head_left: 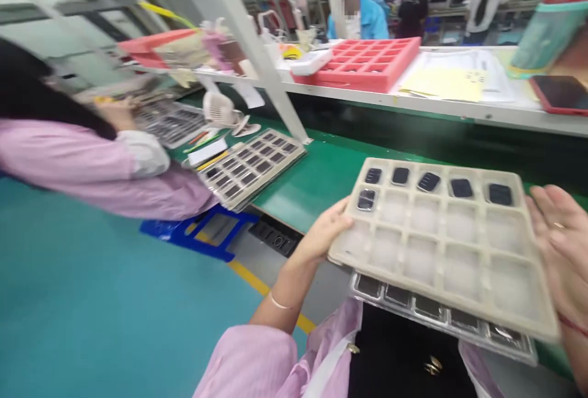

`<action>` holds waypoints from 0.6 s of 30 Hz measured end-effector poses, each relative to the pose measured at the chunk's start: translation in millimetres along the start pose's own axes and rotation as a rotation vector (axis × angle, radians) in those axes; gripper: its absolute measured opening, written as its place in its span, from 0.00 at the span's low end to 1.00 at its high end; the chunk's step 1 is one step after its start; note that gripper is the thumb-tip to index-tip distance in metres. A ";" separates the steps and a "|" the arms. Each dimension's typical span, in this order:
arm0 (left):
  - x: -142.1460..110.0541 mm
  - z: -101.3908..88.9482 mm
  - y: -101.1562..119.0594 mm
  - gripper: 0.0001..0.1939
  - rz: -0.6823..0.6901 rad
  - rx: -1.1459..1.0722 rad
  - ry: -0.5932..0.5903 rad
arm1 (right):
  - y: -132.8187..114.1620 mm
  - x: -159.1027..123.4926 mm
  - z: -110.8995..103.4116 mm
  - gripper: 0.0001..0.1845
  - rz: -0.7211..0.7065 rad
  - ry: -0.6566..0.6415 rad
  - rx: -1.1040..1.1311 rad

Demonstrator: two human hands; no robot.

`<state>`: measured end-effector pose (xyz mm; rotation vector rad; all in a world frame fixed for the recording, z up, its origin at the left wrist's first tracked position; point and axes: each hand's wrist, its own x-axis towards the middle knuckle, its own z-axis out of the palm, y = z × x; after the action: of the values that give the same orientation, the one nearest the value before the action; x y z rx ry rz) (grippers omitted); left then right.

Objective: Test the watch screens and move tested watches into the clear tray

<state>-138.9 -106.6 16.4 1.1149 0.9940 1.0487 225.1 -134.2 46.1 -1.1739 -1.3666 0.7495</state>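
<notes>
The left hand (321,232) clasps a beige compartment tray (441,251) while the right hand (563,245) lies spread at its far edge (six dark pieces (429,182) sit farthest from the body).

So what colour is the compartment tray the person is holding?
The compartment tray is a dull beige, shown best in the head view.

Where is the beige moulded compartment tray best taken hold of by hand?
Grip the beige moulded compartment tray by its raised outer rim at the left and right edges, coming from the near side with both hands, as the left hand does. The dark flat pieces lie in open pockets, mostly along the far side, so keep it level.
</notes>
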 end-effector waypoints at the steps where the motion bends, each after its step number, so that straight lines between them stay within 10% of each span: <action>1: 8.3 -4.1 -1.9 0.33 -0.042 -0.085 0.045 | 3.3 3.7 6.0 0.25 0.065 -0.013 0.134; 11: 80.3 -85.1 -28.1 0.11 -0.032 -0.184 0.747 | 49.6 -17.9 -7.2 0.19 0.146 -0.292 -0.186; 18: 84.0 -133.4 -30.3 0.28 -0.162 0.474 0.702 | 69.9 -17.4 -37.3 0.11 0.045 -0.131 -0.518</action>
<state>-245.5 -1.9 -42.3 1.0207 1.9366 1.1244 274.4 -136.6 -18.2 -1.5818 -1.7089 0.5210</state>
